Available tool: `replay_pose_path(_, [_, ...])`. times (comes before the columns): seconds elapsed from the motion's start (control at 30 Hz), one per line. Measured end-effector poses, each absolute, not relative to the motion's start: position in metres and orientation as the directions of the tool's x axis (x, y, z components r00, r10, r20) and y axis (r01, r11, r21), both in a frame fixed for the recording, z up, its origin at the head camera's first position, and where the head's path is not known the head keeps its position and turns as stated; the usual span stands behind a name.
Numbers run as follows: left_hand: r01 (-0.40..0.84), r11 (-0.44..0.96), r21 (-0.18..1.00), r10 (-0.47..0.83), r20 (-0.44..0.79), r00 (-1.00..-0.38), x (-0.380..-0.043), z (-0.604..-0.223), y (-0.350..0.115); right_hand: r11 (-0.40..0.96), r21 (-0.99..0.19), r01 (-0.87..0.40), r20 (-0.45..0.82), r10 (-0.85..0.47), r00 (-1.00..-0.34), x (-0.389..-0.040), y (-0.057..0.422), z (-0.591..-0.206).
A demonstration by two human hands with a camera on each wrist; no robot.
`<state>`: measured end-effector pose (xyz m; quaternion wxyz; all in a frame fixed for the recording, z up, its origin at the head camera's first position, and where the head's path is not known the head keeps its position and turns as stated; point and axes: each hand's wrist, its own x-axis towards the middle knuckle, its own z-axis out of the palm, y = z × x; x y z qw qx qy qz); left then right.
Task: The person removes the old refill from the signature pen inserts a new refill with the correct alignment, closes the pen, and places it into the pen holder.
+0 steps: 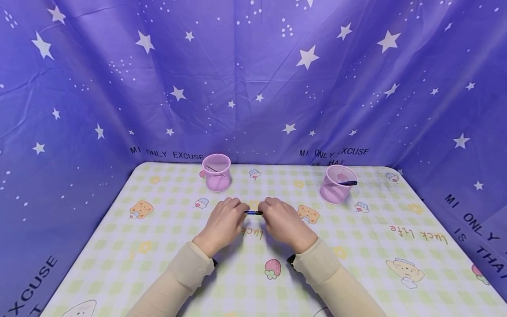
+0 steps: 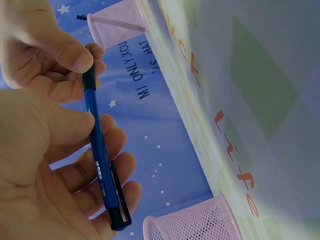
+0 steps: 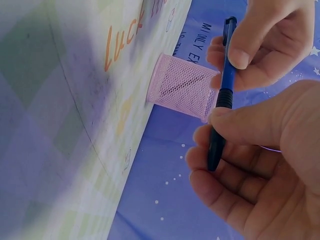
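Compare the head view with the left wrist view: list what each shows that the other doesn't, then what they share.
Head only: beige sleeves and the strawberry print on the tablecloth.

Left wrist only: the clip and white lettering on the blue pen.

Both: the left hand and right hand holding that pen, two pink mesh pen holders, starry backdrop, tablecloth.
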<state>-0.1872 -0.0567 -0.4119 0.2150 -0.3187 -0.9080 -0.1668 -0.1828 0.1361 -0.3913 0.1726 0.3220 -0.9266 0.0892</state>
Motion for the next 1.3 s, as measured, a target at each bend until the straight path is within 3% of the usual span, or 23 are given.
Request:
replay_pose_path(0.53, [0.687, 0.687, 0.235, 0.474, 0.571, -0.67, -0.189, -0.4125, -0.0576, 0.773, -0.06, -0.632, 0.368, -0.571, -0.733, -0.1823, 0.1346, -0.3912])
replay_pose_path(1.3, [0.662, 0.724, 0.197, 0.498, 0.515, -0.698, -0.1877, -0.4127, -0.0568, 0.772, -0.059, -0.632, 0.381, -0.568, -0.73, -0.1823, 0.1357, -0.3913])
